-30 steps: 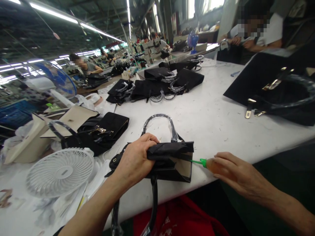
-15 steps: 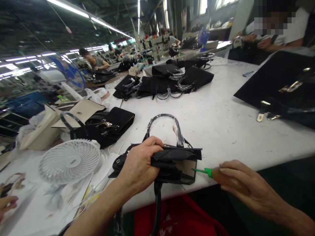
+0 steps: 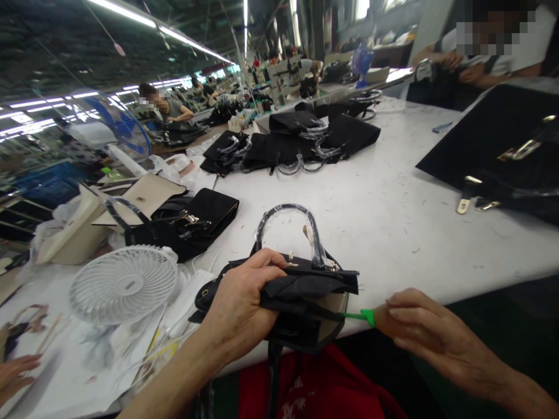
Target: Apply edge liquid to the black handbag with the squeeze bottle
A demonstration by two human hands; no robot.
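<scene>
My left hand (image 3: 247, 297) grips a black handbag (image 3: 312, 285) that lies at the table's near edge, thumb and fingers pressing its flap. One handle, wrapped in clear film, arches away from me; another strap hangs over the edge. The bag's side opening faces right and shows a beige lining. In my right hand (image 3: 430, 326) is a glue bottle (image 3: 386, 322) with amber contents and a thin green nozzle. The nozzle points left, its tip at the open side of the bag; whether it touches the lining, I cannot tell.
A white fan (image 3: 124, 285) lies left of the bag, near a black bag with gold hardware (image 3: 196, 224). More black handbags (image 3: 288, 148) are piled at the back. A large black bag (image 3: 493, 145) is at right. Another person's hand (image 3: 17, 375) shows at lower left; a co-worker sits at upper right.
The bag has tilted and its near side has dropped slightly, with my left hand moving a little down and left. The nozzle has moved slightly lower. The other person's hand at lower left has shifted.
</scene>
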